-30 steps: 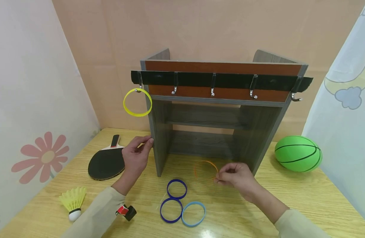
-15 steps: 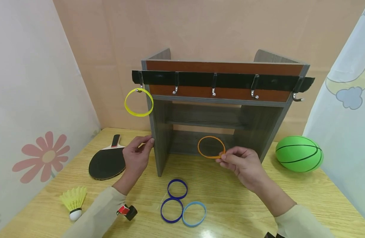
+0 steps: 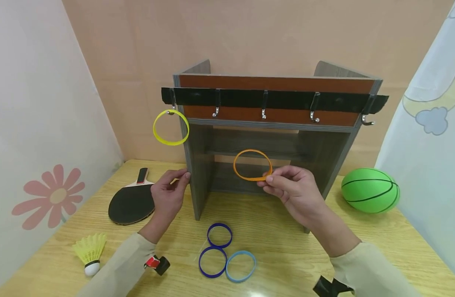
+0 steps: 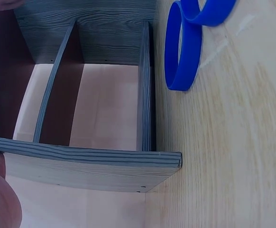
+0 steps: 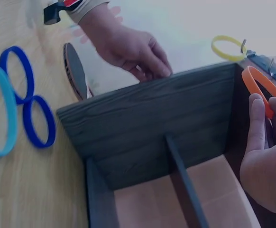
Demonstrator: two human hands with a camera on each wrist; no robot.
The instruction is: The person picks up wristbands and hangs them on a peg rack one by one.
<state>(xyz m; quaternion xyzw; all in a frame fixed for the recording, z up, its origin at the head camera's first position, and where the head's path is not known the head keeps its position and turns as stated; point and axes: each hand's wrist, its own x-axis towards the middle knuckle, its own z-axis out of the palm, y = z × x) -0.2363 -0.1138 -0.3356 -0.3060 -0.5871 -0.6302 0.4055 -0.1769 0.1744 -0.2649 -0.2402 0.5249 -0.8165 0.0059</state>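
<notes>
My right hand (image 3: 296, 189) pinches an orange wristband (image 3: 252, 165) between thumb and fingers, in front of the grey wooden shelf's (image 3: 198, 173) openings. The same orange band (image 5: 261, 88) shows at the right of the right wrist view. With curled fingers and thumb, my left hand (image 3: 170, 192) holds the front edge of the shelf's left side panel. A black strip (image 3: 242, 98) across the shelf's top front bears several metal hooks. From the leftmost hook hangs a yellow wristband (image 3: 171, 142). Two dark blue wristbands (image 3: 212, 276) and a light blue one (image 3: 240, 280) lie on the table, touching.
A black table tennis bat (image 3: 131, 205) and a yellow shuttlecock (image 3: 90, 251) lie on the left of the wooden table (image 3: 287, 264). A green ball (image 3: 370, 190) rests right of the shelf. Patterned cloth stands on both sides.
My right hand has lifted the orange wristband from low near the tabletop to the height of the shelf openings, lately shifting a little left. My left hand stays at the side panel.
</notes>
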